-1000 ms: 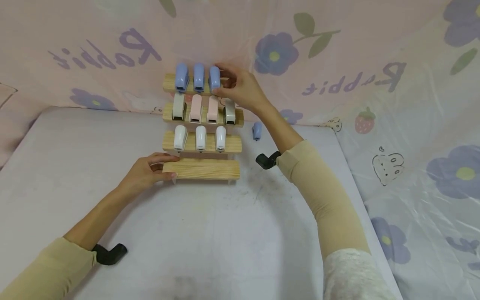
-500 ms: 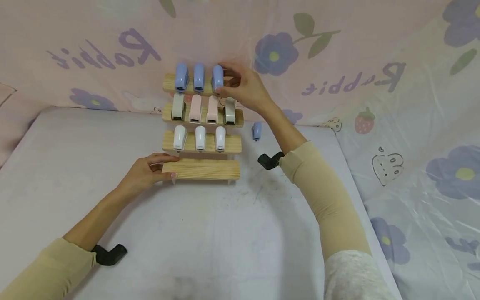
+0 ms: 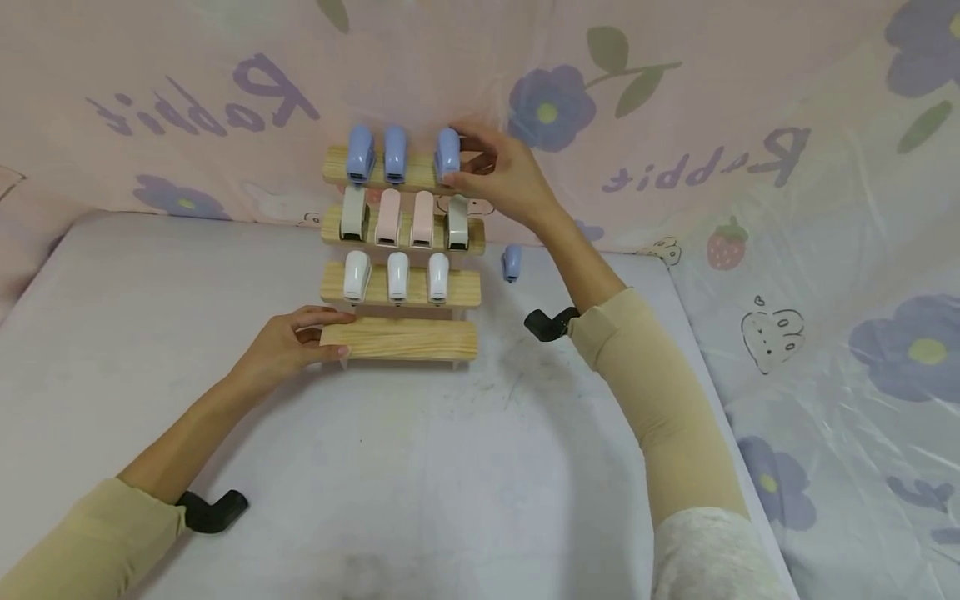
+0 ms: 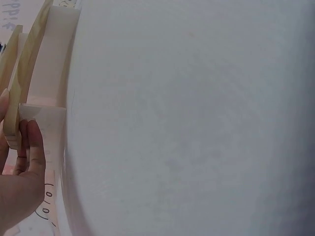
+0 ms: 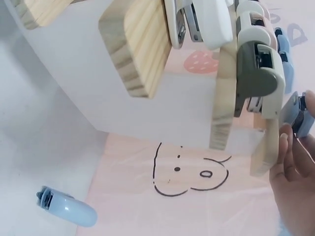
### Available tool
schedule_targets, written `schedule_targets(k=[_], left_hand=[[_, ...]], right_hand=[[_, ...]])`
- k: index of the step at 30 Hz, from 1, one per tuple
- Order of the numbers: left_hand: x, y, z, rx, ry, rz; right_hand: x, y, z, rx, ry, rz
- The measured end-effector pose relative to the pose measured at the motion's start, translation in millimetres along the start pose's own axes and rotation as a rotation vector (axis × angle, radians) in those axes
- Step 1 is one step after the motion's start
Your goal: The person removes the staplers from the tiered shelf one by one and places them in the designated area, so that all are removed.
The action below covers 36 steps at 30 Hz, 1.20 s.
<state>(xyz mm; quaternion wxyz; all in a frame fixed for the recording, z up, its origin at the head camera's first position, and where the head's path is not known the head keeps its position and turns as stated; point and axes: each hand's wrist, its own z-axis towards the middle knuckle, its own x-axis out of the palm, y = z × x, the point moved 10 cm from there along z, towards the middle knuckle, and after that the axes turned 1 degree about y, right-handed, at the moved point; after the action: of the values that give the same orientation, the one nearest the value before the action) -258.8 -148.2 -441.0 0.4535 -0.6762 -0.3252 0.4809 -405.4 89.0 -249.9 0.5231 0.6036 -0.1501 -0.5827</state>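
A tiered wooden rack stands at the back with mini staplers on its upper shelves. My right hand pinches a blue stapler at the right end of the top shelf; in the right wrist view its fingers are beside that shelf's end. Two more blue staplers stand to its left. My left hand grips the left end of the bottom shelf, and in the left wrist view the fingers hold the wooden board from both sides.
Pink staplers and grey ones fill the second shelf. Three white staplers stand on the third. Another blue stapler lies on the white surface right of the rack. A patterned curtain hangs close behind.
My right hand has slid the blue stapler to the right along the top shelf, widening the gap to the middle blue one. My left hand keeps its hold on the bottom shelf.
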Motion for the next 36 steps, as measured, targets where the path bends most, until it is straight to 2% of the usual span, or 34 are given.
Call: schedule_targets(k=[11, 19, 28, 36], left_hand=[[-0.2, 2.0, 0.9, 0.005, 0.002, -0.013], [-0.6, 0.5, -0.6, -0.005, 0.007, 0.003], [-1.2, 2.3, 0.5, -0.008, 0.009, 0.002], [-0.2, 4.2, 0.1, -0.013, 0.01, -0.007]], right_hand=[[-14, -1, -11.5, 0.015, -0.005, -0.041], [-23, -13, -20.1, 0.04, -0.018, 0.021], [-35, -20, -28.4, 0.051, -0.047, -0.043], [-43, -31, -38.7, 0.054, -0.048, -0.042]])
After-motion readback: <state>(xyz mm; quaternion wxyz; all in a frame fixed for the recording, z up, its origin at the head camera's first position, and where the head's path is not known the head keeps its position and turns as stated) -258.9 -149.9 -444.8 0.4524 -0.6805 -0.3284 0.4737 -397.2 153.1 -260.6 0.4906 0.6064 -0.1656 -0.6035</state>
